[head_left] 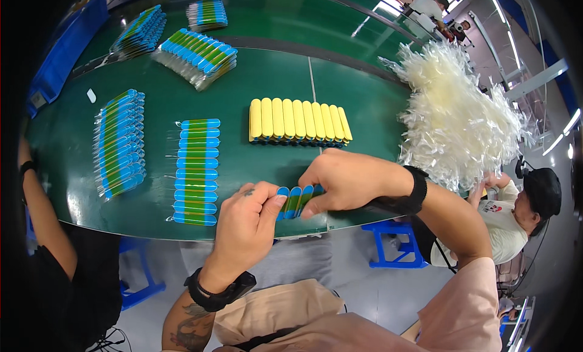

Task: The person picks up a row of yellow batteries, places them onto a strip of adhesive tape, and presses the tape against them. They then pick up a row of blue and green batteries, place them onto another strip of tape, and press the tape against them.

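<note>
Several flat, round-ended blue-and-green strips, like nail files, stand side by side between my hands at the table's near edge. My left hand pinches the left end of this row between thumb and fingers. At its right end, my right hand closes thumb and forefinger on the strips, hiding part of them. Just beyond lies a block of strips with their yellow faces up. Left of my left hand, a column of blue-and-green strips lies flat, with clear film ends sticking out on its left.
Bundles of sleeved strips lie at the left, with more stacks farther back. A heap of clear plastic sleeves covers the right side of the green table. People sit at both sides. A blue stool stands at the right.
</note>
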`<action>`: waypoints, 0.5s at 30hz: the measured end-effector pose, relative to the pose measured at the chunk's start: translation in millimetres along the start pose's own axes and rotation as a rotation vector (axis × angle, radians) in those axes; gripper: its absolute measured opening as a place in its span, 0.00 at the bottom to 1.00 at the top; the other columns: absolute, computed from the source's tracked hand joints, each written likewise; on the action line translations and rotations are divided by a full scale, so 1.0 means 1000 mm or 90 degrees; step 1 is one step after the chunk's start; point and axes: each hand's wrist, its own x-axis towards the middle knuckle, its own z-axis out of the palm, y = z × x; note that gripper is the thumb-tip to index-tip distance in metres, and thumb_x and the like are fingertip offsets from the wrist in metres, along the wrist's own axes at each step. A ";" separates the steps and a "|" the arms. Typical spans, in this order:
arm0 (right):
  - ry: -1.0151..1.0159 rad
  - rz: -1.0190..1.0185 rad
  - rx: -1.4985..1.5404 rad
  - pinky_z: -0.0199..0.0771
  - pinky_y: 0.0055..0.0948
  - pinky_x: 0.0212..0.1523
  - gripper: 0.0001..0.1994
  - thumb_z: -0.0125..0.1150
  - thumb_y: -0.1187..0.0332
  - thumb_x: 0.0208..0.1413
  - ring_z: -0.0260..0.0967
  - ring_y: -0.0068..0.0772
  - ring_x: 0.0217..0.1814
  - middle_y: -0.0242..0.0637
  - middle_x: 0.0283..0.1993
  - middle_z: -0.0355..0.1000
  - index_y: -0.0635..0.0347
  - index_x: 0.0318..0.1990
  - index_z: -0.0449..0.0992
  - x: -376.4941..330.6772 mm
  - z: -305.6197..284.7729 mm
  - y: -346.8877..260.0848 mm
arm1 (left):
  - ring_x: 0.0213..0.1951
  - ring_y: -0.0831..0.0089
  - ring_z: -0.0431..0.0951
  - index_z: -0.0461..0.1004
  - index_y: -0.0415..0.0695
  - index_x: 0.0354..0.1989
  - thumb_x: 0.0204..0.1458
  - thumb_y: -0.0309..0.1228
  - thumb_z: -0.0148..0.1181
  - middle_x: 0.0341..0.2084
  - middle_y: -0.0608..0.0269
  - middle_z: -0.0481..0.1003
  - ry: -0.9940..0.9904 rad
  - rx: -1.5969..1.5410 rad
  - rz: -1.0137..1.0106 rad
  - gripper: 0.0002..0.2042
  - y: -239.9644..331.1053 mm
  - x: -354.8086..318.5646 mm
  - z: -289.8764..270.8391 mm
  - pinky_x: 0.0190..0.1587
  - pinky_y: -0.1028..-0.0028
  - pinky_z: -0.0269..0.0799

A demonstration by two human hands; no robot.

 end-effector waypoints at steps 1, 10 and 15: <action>0.009 0.033 -0.019 0.66 0.42 0.26 0.19 0.74 0.55 0.50 0.67 0.47 0.20 0.48 0.18 0.70 0.66 0.31 0.81 0.002 0.000 0.004 | 0.29 0.53 0.75 0.76 0.38 0.34 0.61 0.27 0.58 0.23 0.52 0.76 0.008 0.005 -0.003 0.06 -0.001 0.000 -0.001 0.33 0.61 0.70; -0.049 0.062 -0.037 0.68 0.41 0.27 0.23 0.74 0.51 0.50 0.70 0.48 0.23 0.47 0.20 0.72 0.68 0.30 0.80 -0.004 -0.006 0.003 | 0.29 0.53 0.73 0.76 0.39 0.34 0.61 0.28 0.57 0.23 0.53 0.75 0.022 0.015 0.039 0.06 -0.003 -0.002 0.000 0.32 0.59 0.69; -0.026 0.095 -0.044 0.66 0.40 0.26 0.23 0.75 0.50 0.48 0.67 0.45 0.21 0.46 0.18 0.69 0.66 0.29 0.82 -0.008 0.000 0.012 | 0.29 0.53 0.73 0.75 0.39 0.34 0.61 0.28 0.58 0.22 0.53 0.75 0.027 0.018 0.037 0.06 -0.004 -0.003 0.000 0.32 0.59 0.69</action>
